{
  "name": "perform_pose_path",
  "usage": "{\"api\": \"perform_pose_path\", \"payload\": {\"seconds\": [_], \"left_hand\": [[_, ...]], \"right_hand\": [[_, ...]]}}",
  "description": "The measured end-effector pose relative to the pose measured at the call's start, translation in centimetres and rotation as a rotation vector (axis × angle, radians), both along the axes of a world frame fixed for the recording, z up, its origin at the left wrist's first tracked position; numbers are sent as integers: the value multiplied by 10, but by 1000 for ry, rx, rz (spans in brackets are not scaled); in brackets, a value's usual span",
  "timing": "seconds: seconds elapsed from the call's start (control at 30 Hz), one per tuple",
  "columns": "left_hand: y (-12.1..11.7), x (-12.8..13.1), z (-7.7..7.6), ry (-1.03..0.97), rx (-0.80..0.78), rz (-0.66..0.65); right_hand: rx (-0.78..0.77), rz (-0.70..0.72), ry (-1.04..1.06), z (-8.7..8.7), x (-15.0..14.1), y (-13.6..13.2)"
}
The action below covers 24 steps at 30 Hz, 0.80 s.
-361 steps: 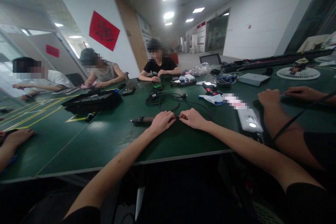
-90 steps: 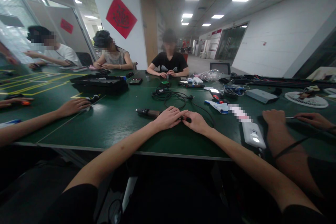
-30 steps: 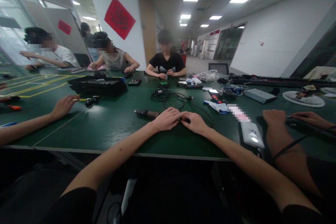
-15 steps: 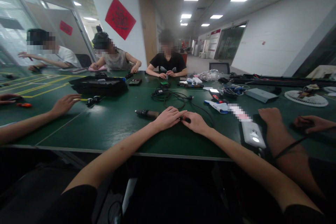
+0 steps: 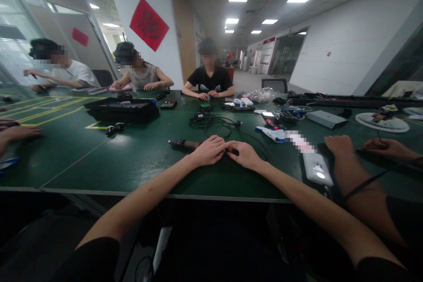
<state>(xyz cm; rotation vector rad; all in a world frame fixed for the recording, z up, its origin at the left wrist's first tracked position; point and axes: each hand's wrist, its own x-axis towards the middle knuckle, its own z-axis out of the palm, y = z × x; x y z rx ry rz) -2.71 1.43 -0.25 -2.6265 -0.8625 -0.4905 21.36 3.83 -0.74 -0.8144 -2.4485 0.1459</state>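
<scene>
My left hand [image 5: 210, 150] is closed, its fingers bent toward the right hand and meeting it at a small dark part [image 5: 234, 151] with a brownish-orange spot. My right hand [image 5: 246, 156] pinches that same part from the other side. What exactly the part is, I cannot make out. A pen-shaped power tool [image 5: 187, 144], black at the tip and brown along the body, lies on the table with its rear end hidden behind my left hand. Just beyond both hands runs a coiled black cable [image 5: 220, 124] with a plug.
Right of my hands lie a blue-and-white packet [image 5: 272, 134], a white power bank-like device [image 5: 317, 168] and a neighbour's forearm [image 5: 346, 163]. A black tray [image 5: 122, 110] stands at the left. Farther off are a grey box [image 5: 327, 119] and a round white fan grille [image 5: 381, 122]. Co-workers sit opposite.
My hands keep almost the same pose around the small part. At the left, a neighbour's arm has drawn back toward the edge of view, and the orange-red item there no longer shows.
</scene>
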Motion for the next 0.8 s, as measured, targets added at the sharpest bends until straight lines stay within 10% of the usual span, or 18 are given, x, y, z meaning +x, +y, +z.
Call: {"api": "perform_pose_path", "payload": {"seconds": [0.8], "left_hand": [[2, 0, 0, 9, 1, -22]], "right_hand": [[-11, -8, -4, 0, -1, -1]]}}
